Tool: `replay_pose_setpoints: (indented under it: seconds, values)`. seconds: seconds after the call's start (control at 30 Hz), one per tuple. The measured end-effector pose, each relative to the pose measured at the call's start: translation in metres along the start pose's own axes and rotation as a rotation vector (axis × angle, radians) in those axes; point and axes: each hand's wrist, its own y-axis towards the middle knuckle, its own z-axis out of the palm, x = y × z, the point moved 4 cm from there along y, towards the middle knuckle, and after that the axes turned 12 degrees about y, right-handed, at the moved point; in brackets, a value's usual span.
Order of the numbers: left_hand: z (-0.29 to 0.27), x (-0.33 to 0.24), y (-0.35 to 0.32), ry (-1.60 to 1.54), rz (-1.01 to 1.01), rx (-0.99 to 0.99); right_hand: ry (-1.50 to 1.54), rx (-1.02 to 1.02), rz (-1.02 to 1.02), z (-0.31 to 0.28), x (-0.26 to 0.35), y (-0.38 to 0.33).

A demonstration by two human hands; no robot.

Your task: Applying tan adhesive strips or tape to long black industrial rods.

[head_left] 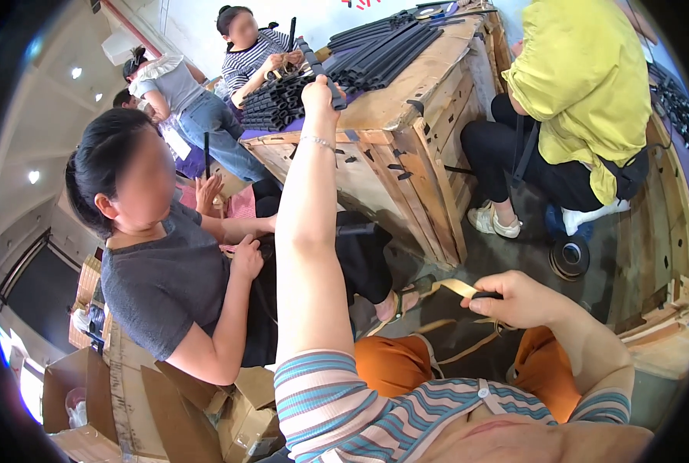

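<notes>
My left hand [319, 94] reaches far forward to the wooden crate table. Its fingers are wrapped round a black tube-like piece [309, 56] at the edge of a stack of similar black tubes [271, 104]. Low at the right, my right hand [514, 299] is closed on the end of a black strip, most of which its fingers hide. From that end a tan strip [458, 288], perhaps backing paper, runs left. More of the tan strip [468, 349] hangs in loops near my orange-trousered knees.
A person in grey [174, 285] sits close at my left; a person in yellow [584, 92] sits at the right. Across the table, a person in stripes [240, 69] handles pieces. A black tape roll [569, 258] lies on the floor. Cardboard boxes [78, 393] stand at lower left.
</notes>
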Motion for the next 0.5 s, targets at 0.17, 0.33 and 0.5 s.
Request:
replay_pose_setpoints:
  seconds: [0.17,0.33,0.5]
  values:
    - [0.005,0.007,0.047,0.132,0.171,-0.116,-0.005,0.050,0.041,0.000,0.000,0.003]
    - [0.005,-0.001,0.084,0.121,0.144,-0.373,0.024,0.066,0.167,-0.011,-0.002,0.006]
    - [-0.021,-0.022,0.097,0.116,0.125,-0.202,-0.036,0.071,0.205,-0.019,-0.013,0.009]
